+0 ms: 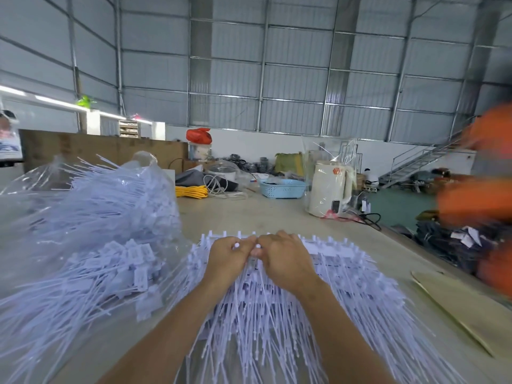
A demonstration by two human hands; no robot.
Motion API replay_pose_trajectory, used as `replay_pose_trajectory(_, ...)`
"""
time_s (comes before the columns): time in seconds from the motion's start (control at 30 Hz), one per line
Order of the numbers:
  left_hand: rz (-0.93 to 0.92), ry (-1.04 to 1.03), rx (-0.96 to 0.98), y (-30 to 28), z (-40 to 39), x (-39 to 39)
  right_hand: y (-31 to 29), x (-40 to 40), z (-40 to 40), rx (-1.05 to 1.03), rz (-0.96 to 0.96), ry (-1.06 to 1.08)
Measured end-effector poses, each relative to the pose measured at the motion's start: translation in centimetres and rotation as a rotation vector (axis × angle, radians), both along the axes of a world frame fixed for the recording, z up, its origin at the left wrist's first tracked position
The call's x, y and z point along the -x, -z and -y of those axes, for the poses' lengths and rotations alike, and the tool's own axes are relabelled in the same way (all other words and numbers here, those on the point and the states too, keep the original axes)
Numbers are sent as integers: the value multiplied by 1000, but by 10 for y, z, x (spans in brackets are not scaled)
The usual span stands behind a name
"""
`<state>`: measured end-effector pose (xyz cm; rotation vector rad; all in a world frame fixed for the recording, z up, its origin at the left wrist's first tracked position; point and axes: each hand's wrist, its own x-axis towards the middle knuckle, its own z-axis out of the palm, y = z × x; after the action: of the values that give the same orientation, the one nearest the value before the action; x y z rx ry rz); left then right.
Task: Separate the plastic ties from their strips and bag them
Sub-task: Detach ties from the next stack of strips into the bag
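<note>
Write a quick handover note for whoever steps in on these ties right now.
Left hand and right hand: both pinch the far end of the strips of ties fanned out on the table.
Loose ties are piled at left, beside a clear bag already stuffed with ties.
Done: a big share separated, some bagged.
Left: break off the stack under the hands, then bag the loose pile.

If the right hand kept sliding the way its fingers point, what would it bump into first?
The right hand points left, fingertips almost touching the left hand over the strips of plastic ties. It would likely meet the left hand's fingers first, though the gap is hard to judge.
</note>
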<state>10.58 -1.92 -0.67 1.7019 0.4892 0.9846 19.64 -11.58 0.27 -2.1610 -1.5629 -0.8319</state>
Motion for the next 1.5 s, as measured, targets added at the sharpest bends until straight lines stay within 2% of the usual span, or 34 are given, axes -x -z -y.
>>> replay_pose_trajectory(0.07,-38,55,105,1,-1,1,3,2,2,-69,-196,-134)
replay_pose_trajectory(0.13,-67,69,152,2,-2,3,7,8,2,-108,-277,-196)
replay_pose_trajectory(0.43,-121,206,401,-19,-11,14,-6,22,6,-231,-97,-200)
replay_pose_trajectory(0.53,-43,201,548,-14,-19,21,-23,6,22,-482,-357,-81)
replay_pose_trajectory(0.57,12,187,524,-12,-22,21,-26,1,27,-532,-340,-30)
replay_pose_trajectory(0.63,72,157,368,-8,-19,17,-25,7,27,-496,-167,64)
replay_pose_trajectory(0.7,82,157,237,-6,-6,9,-19,21,15,-389,-28,71)
replay_pose_trajectory(0.77,68,164,234,-5,4,3,-13,26,4,-324,71,11)
replay_pose_trajectory(0.93,53,257,386,-7,8,3,-3,20,1,-153,-113,-16)
replay_pose_trajectory(1.1,13,241,240,-1,10,5,4,30,0,21,-149,-96)
replay_pose_trajectory(1.2,51,244,214,-2,11,7,-1,24,4,-1,-74,-56)
replay_pose_trajectory(1.37,67,161,232,-4,6,8,-14,30,13,-103,-47,-140)
replay_pose_trajectory(1.5,59,50,166,1,-1,7,-20,29,14,-317,9,-95)
